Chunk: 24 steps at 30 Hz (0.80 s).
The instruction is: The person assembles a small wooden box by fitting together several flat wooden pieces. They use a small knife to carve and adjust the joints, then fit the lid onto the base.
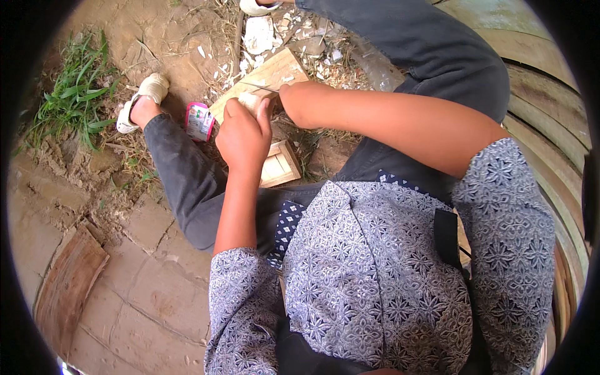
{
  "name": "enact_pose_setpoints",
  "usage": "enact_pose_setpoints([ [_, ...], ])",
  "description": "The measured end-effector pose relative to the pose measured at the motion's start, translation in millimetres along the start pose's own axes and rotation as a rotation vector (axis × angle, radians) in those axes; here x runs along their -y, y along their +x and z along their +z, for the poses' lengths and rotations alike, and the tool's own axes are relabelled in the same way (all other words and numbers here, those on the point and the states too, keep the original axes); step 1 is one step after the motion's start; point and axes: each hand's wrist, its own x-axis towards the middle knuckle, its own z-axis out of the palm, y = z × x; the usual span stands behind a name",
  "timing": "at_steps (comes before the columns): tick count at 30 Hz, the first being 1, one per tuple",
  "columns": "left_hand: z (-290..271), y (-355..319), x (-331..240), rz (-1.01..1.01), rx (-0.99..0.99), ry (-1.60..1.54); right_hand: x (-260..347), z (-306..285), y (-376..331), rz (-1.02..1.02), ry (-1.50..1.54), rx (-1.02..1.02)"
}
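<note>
My left hand is closed around a pale, whitish piece, probably wood, whose end shows above the fingers. My right hand is a closed fist on a knife; its handle is hidden, and the thin blade points left, just above the pale piece. Whether the blade touches the piece I cannot tell. Beneath both lies a light wooden board, slanting up to the right. A small wooden frame or box sits nearer to me, below the board.
White chips and shavings litter the dirt beyond the board. A pink-edged card or packet lies left of it. My legs, in dark trousers, spread to both sides. Curved wooden planks rise at right; a curved board lies on the paving.
</note>
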Motion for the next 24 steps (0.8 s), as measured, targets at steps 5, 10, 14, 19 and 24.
enact_pose_setpoints([
  [5,3.1,-4.8,-5.7,0.078,-0.072,0.025,-18.6,8.6,16.4,-0.058,-0.176,0.039],
  [10,2.9,-4.1,-2.4,0.018,-0.048,0.052,-4.3,-30.9,-9.1,-0.173,-0.218,0.091],
  [14,4.8,-8.5,-6.2,0.051,-0.062,0.003,7.7,-37.4,-19.1,-0.184,-0.319,0.167],
  [19,4.7,-6.3,-9.2,0.060,-0.083,0.007,5.4,-19.8,-3.2,-0.143,-0.362,0.236],
  [24,3.1,-5.5,-12.9,0.012,-0.049,0.017,-1.8,-8.5,-0.5,-0.002,-0.083,0.090],
])
